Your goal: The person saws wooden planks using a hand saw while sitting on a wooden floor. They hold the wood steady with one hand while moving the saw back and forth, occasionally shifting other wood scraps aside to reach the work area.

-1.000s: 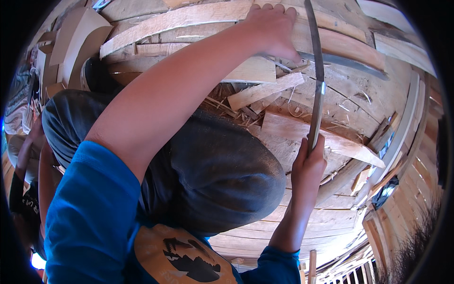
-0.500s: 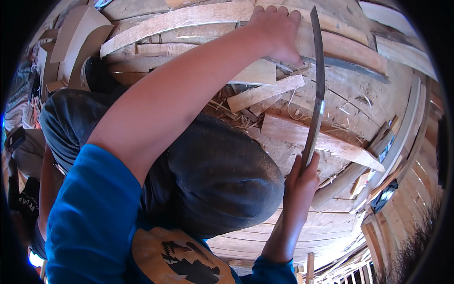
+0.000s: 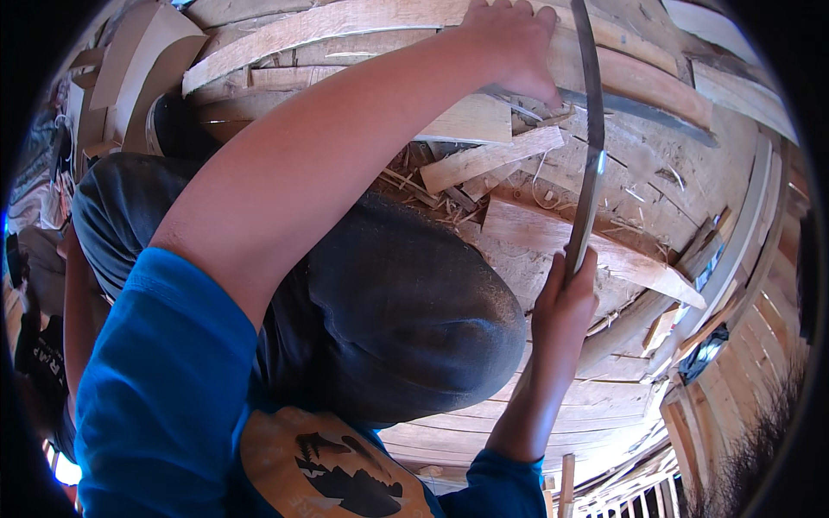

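Observation:
My left hand [image 3: 516, 52] is closed over a long, pale, curved wooden board [image 3: 345, 23], its fingers bent over the far side and its thumb on the near side. In my right hand [image 3: 566, 298] is a long knife [image 3: 594, 112] with a narrow dark blade, like a machete. The fingers wrap round its handle, and the blade points away from me, crossing the board just right of my left hand. Its tip is cut off by the top of the picture.
Cut wood pieces [image 3: 492, 160] and shavings lie on the plank floor by my bent knee [image 3: 423, 319]. A thick wedge-shaped piece [image 3: 639, 259] lies beyond the right hand. Curved brown panels [image 3: 142, 69] stand far left. Another person [image 3: 52, 345] sits at the left edge.
My right hand has moved a little away from me and to the right, carrying the knife; its tip has left the picture. My left hand stays on the board.

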`<action>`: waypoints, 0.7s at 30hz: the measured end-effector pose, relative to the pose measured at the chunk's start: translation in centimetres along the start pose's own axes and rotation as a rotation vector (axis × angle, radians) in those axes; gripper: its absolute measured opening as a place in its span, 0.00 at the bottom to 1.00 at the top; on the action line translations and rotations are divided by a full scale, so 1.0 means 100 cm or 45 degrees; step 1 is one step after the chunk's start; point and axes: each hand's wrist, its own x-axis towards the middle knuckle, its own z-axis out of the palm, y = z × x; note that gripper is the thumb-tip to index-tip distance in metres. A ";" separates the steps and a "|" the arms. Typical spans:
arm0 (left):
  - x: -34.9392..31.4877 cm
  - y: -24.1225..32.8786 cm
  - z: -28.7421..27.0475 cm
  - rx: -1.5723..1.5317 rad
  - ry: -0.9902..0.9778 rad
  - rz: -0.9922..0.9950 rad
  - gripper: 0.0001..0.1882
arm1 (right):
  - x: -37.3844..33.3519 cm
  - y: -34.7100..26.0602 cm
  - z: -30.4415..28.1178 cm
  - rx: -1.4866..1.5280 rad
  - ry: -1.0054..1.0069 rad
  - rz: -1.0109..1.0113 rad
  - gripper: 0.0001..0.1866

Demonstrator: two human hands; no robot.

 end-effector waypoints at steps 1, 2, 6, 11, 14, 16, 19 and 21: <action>-0.003 -0.004 0.002 0.011 0.083 -0.004 0.48 | -0.012 0.005 -0.004 0.001 -0.017 -0.023 0.09; -0.005 -0.006 0.009 0.020 0.161 0.005 0.48 | -0.021 0.010 -0.009 -0.041 0.012 -0.142 0.09; -0.007 0.003 -0.008 -0.002 -0.031 0.007 0.48 | -0.007 -0.003 -0.009 -0.113 -0.026 -0.042 0.10; -0.002 -0.002 0.001 -0.027 0.032 -0.004 0.48 | 0.012 -0.008 0.002 -0.012 0.026 -0.160 0.08; -0.007 -0.001 -0.001 -0.035 0.057 -0.009 0.48 | -0.011 0.004 0.000 -0.014 0.055 -0.151 0.09; -0.006 -0.001 -0.007 -0.029 0.029 -0.026 0.48 | 0.002 -0.001 0.003 -0.018 0.073 -0.189 0.10; 0.000 0.004 -0.004 -0.004 -0.044 -0.031 0.48 | 0.023 -0.011 0.001 -0.011 0.044 -0.127 0.10; -0.004 0.002 -0.009 0.035 -0.030 -0.045 0.48 | -0.002 0.000 -0.002 -0.034 -0.027 -0.039 0.10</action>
